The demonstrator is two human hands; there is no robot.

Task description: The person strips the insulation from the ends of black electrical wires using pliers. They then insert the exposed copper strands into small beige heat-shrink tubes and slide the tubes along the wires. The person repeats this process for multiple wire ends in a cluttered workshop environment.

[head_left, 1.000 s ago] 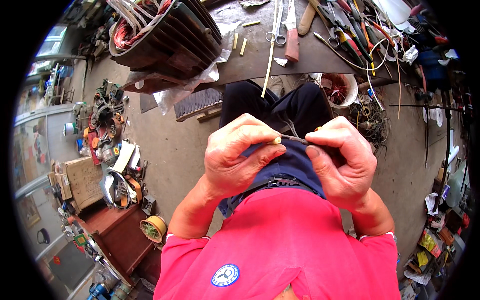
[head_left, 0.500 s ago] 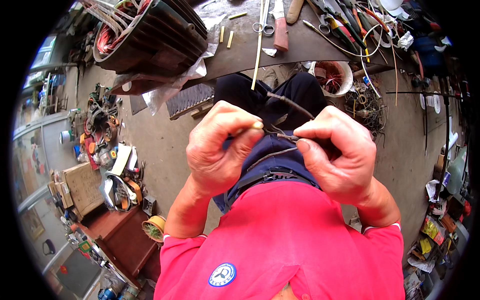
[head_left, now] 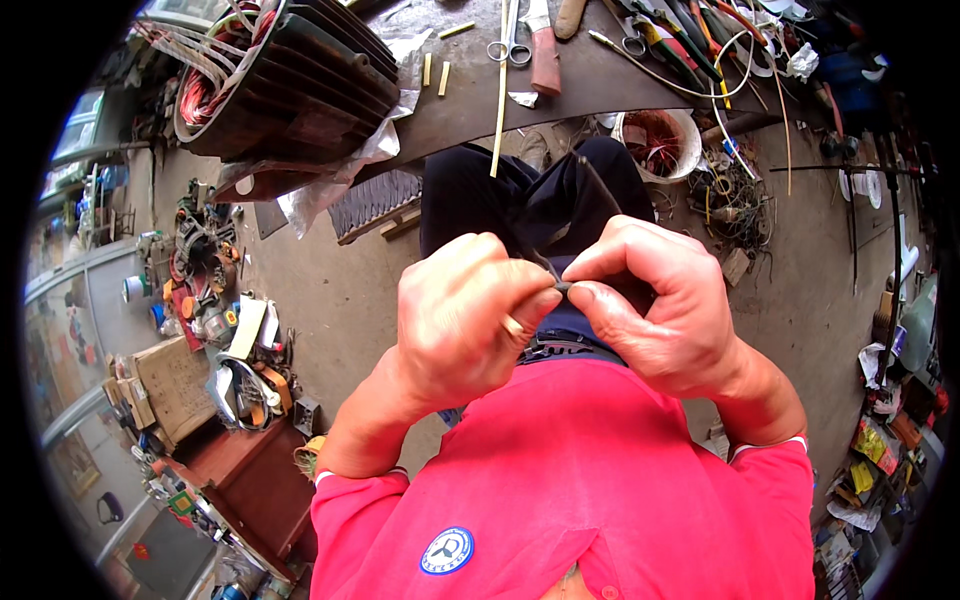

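Note:
Over my lap, both hands pinch a thin dark wire (head_left: 600,188). My left hand (head_left: 462,318) is closed, its thumb and forefinger at the wire; a small pale-yellow piece (head_left: 513,326) pokes out beneath its fingers. My right hand (head_left: 662,302) holds the wire between thumb tip and forefinger tip, almost touching the left fingertips. One length of the wire rises above the right hand, against my dark trousers. The wire between the fingers is mostly hidden.
A finned motor housing (head_left: 320,92) with red and white wires stands on the bench (head_left: 440,120) at left. Scissors (head_left: 510,52), a knife (head_left: 545,62), a pale strip (head_left: 500,125) and several pliers (head_left: 672,45) lie along it. Below is a white bucket (head_left: 692,130) of red wire scraps.
My hands have come closer together, fingertips nearly meeting. The left hand has turned over, so the pale piece now shows lower. The dark wire's free length points more steeply upward.

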